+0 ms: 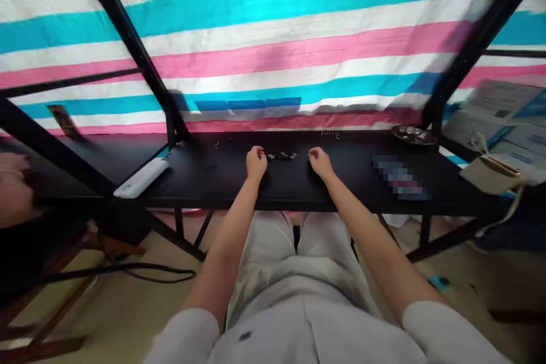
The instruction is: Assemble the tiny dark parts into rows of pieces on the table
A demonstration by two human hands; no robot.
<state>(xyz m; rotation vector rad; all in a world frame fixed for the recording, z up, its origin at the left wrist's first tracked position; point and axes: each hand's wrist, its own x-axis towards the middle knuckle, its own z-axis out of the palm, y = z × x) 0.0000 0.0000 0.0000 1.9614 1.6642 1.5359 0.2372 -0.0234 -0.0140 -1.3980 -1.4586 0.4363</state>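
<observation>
1. A sheet (273, 62) striped pink, white and blue hung behind the desk (205, 187), brightest near its upper middle.
2. The desk had a flat black top.
3. Dark metal posts (136, 51) slanted up at both sides, with thinner crossbars.
4. The floor (170, 307) looked pale beige.
5. At the left stood a wooden seat (60, 318) with a yellowish pad.

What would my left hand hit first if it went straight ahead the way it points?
Probably the striped sheet behind the black table, as your left hand points away from you; the small dark item lies just to its right. Depth is hard to judge here.
</observation>
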